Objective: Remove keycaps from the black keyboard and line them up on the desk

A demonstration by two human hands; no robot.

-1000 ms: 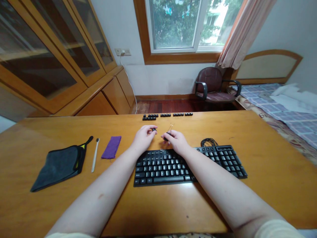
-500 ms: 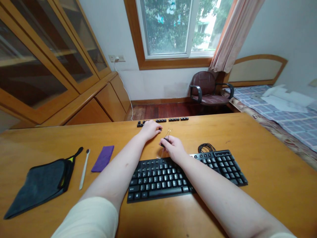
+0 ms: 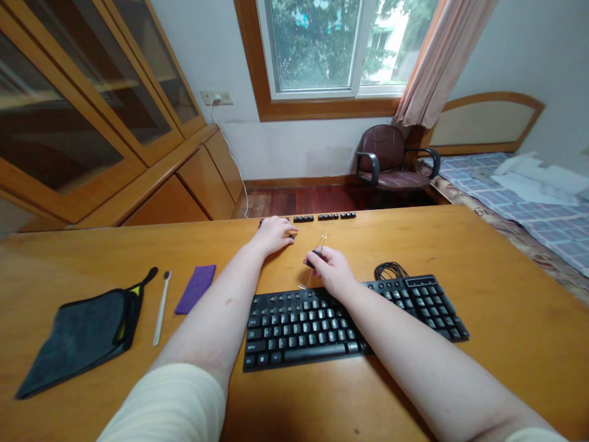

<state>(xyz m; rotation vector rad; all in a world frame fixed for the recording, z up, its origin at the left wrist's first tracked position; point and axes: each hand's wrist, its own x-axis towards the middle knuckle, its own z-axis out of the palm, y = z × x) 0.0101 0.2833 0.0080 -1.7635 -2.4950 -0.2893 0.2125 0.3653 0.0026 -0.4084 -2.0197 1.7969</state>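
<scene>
My left hand [image 3: 275, 234] reaches to the far edge of the desk, with a small black keycap [image 3: 292, 237] pinched at its fingertips. Just right of it, my right hand [image 3: 335, 268] is closed on the dark handle of a wire keycap puller [image 3: 315, 259], its prongs pointing up and away. Below both hands lies a black keyboard [image 3: 304, 328]; small bare switch posts show along its upper left row. Loose keycaps [image 3: 328, 217] sit in short groups along the far edge, and my left hand partly covers the leftmost ones.
Left of my arm lie a purple cloth [image 3: 196, 290], a white toothbrush [image 3: 161, 310] and a dark grey folded cloth [image 3: 85, 334]. A coiled black cable [image 3: 390, 270] rests behind the keyboard. Beyond the wooden desk [image 3: 501, 344] stand a chair [image 3: 386, 156] and a bed [image 3: 519, 190].
My left hand has shifted slightly left relative to the row of keycaps, covering more of them. My right hand still holds the puller. The view has turned a little.
</scene>
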